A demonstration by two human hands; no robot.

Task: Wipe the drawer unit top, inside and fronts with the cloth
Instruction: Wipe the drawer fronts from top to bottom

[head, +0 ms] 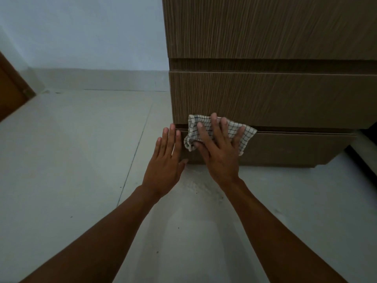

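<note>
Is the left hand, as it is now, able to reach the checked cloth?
Probably yes. The left hand lies flat at the left edge of the bottom drawer front, close beside the cloth, with nothing between them. The right hand presses the cloth there.

The crumpled white cloth (pixel 234 129) has a thin dark check pattern. The wooden drawer unit (pixel 275 94) is brown with fine grain lines. The tiled floor (pixel 71 150) is pale grey.

Bare floor (pixel 71 160) left; drawer unit (pixel 275 94) blocks ahead
</note>
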